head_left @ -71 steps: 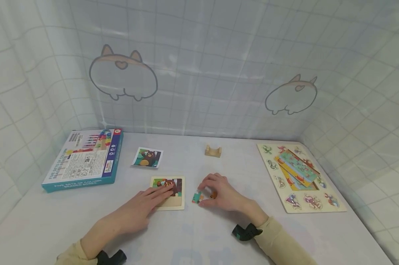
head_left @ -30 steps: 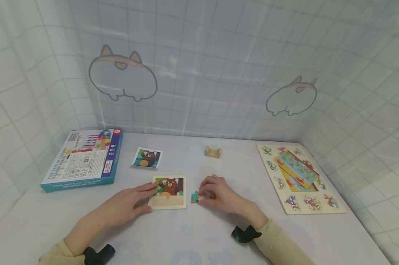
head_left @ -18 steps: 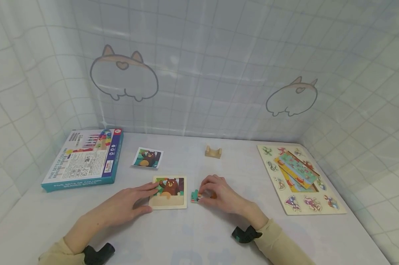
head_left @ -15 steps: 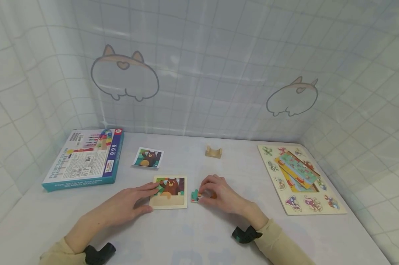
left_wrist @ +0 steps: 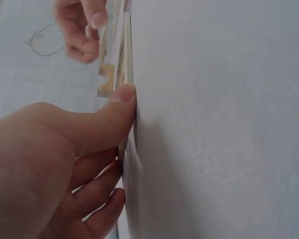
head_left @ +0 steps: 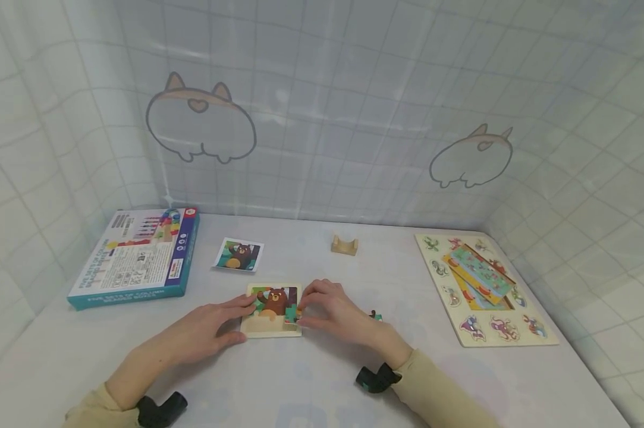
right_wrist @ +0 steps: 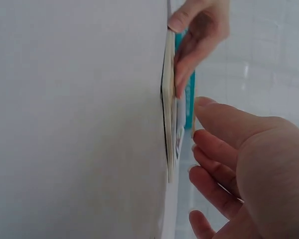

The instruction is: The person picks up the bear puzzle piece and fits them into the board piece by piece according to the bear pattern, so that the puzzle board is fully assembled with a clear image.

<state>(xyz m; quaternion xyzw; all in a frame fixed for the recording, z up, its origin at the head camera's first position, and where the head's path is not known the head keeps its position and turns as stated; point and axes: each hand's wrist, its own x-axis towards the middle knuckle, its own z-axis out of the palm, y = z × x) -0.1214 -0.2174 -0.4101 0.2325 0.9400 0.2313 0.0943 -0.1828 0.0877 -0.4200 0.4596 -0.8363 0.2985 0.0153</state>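
Observation:
My left hand [head_left: 198, 336] rests at the left side of a square wooden puzzle board [head_left: 254, 334] with a bear picture. Its fingers lie fairly straight on the board, and the thumb touches the near left corner. In the head view, my right hand [head_left: 335, 312] pinches a teal jigsaw piece [head_left: 289, 317] over the board's lower right part. Seen edge-on in the left wrist view, the jigsaw piece [left_wrist: 103, 44] is tilted between thumb and fingers, above the board. Bare wood shows along the board's near strip. Another loose jigsaw piece [head_left: 376, 316] is partly hidden behind the right wrist.
A bear picture card [head_left: 239, 255] lies behind the board. Farther back stands a small notched wooden block [head_left: 345, 245]. A blue and white box [head_left: 134, 258] is at the left. At the right, an animal peg board [head_left: 468, 327] bears picture boards [head_left: 482, 273].
My right hand has carried the jigsaw piece leftward from the table to over the board. The left hand earlier drew its fingers back toward the board's left side, then stayed there.

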